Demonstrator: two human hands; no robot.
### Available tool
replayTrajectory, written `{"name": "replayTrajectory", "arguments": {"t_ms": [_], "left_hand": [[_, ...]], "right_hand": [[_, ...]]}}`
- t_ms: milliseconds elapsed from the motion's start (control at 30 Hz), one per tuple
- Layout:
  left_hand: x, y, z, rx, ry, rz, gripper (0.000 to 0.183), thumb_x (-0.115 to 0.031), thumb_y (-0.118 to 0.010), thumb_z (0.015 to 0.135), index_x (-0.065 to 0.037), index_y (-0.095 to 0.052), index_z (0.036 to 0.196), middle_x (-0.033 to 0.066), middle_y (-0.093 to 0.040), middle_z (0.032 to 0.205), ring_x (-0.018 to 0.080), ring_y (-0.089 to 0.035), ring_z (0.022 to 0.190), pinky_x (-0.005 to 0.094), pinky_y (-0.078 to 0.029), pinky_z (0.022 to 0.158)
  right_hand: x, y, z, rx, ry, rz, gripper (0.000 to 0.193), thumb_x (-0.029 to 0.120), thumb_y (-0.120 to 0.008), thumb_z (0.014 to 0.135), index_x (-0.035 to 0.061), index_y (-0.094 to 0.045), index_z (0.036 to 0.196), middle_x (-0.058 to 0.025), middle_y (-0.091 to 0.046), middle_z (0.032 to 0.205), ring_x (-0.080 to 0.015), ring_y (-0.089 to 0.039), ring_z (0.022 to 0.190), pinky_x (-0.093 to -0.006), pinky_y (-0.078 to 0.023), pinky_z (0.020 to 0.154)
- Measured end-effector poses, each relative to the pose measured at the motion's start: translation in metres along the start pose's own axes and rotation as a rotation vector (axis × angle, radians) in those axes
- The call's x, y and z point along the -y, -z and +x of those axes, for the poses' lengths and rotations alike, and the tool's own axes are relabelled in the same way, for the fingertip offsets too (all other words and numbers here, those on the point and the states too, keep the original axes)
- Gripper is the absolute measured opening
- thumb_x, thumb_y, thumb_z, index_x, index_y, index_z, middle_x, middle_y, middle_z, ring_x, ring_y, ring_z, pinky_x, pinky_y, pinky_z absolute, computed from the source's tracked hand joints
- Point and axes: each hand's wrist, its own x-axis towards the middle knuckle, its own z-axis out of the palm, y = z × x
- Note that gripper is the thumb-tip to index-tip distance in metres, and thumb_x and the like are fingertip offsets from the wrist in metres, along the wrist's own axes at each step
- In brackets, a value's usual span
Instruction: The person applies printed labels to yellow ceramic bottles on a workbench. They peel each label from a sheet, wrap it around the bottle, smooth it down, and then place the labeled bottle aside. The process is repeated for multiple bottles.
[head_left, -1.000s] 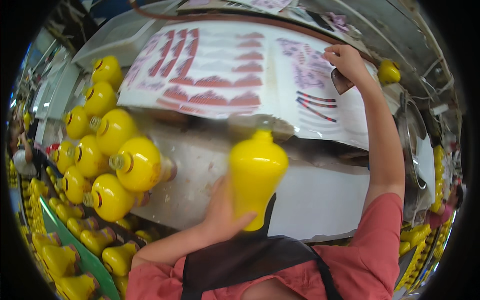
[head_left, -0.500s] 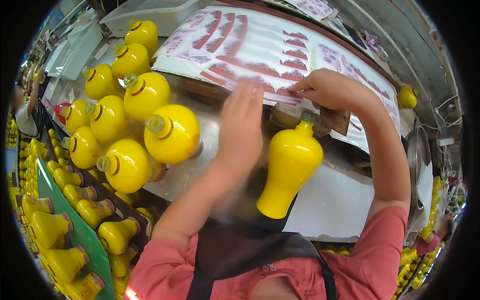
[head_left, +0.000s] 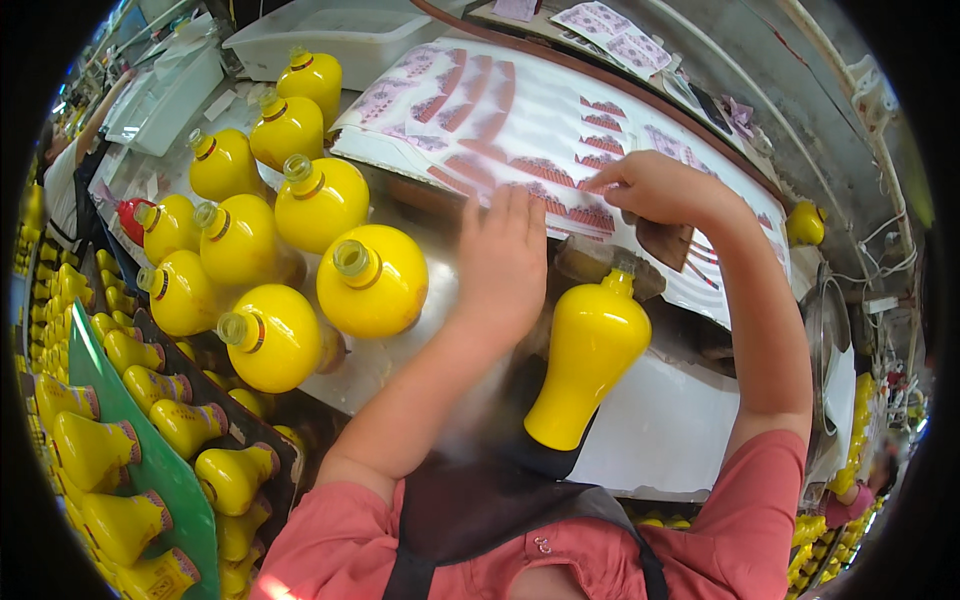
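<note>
A white sheet (head_left: 545, 110) covered with red and purple decals lies on a raised board in front of me. My left hand (head_left: 505, 260) is flat, its fingers stretched onto the sheet's near edge beside a red patterned decal (head_left: 541, 170). My right hand (head_left: 668, 192) reaches over the sheet, index finger and thumb at the decals, with a flat brown scraper-like piece (head_left: 663, 243) tucked in its curled fingers. Between my forearms a glossy yellow bottle (head_left: 588, 345) lies tilted, its glass neck on a dark rest (head_left: 590, 262) and its base toward my apron.
Several yellow bottles (head_left: 372, 280) with open glass necks stand at the left. Beyond them is a white plastic tub (head_left: 330, 40). A green board (head_left: 150, 440) carries more yellow pieces at lower left. A round metal pan (head_left: 832, 340) stands at the right.
My left hand has moved forward and its fingers now rest on the sheet's edge. My right hand stays over the decals. The whole view has shifted slightly.
</note>
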Motion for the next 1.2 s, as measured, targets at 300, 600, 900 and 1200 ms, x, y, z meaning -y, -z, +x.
{"name": "replayTrajectory", "arguments": {"t_ms": [300, 600, 900, 1200], "left_hand": [[-0.001, 0.0, -0.001, 0.008, -0.005, -0.051, 0.049, -0.012, -0.049, 0.094, 0.01, -0.057, 0.137, 0.029, -0.055, 0.145, 0.0412, -0.048, 0.14, 0.0615, -0.025, 0.119], [-0.009, 0.005, -0.013, -0.139, 0.084, -0.337, 0.05, -0.002, -0.06, 0.084, 0.001, -0.06, 0.133, 0.0281, -0.052, 0.141, 0.0461, -0.047, 0.136, 0.062, -0.034, 0.112], [-0.011, 0.013, -0.022, -0.322, 0.258, -0.853, 0.035, 0.0, -0.06, 0.088, -0.004, -0.067, 0.122, 0.0173, -0.063, 0.13, 0.0373, -0.058, 0.12, 0.0456, -0.045, 0.104], [-0.013, 0.025, -0.017, -0.233, 0.672, -1.666, 0.046, -0.033, -0.043, 0.112, -0.001, -0.049, 0.145, 0.0136, -0.059, 0.134, 0.0224, -0.06, 0.117, 0.0378, -0.049, 0.101]], "right_hand": [[0.027, -0.01, 0.107, -0.411, 0.044, 0.004, 0.053, 0.036, -0.073, 0.088, 0.0075, -0.069, 0.133, -0.0219, -0.074, 0.112, -0.037, -0.072, 0.1, -0.0432, -0.057, 0.089], [0.031, -0.012, 0.147, -0.454, 0.038, 0.133, 0.042, 0.035, -0.084, 0.077, 0.0142, -0.081, 0.114, -0.0159, -0.078, 0.105, -0.0298, -0.075, 0.09, -0.0394, -0.058, 0.085], [0.03, -0.024, 0.175, -0.664, -0.038, 0.145, 0.024, 0.023, -0.079, 0.08, 0.0088, -0.082, 0.098, -0.0121, -0.077, 0.083, -0.0253, -0.073, 0.073, -0.037, -0.058, 0.074], [0.046, 0.005, 0.105, -0.311, -0.008, 0.872, 0.016, 0.013, -0.073, 0.086, 0.0, -0.074, 0.094, -0.0057, -0.071, 0.075, -0.0136, -0.061, 0.061, -0.0298, -0.049, 0.055]]}}
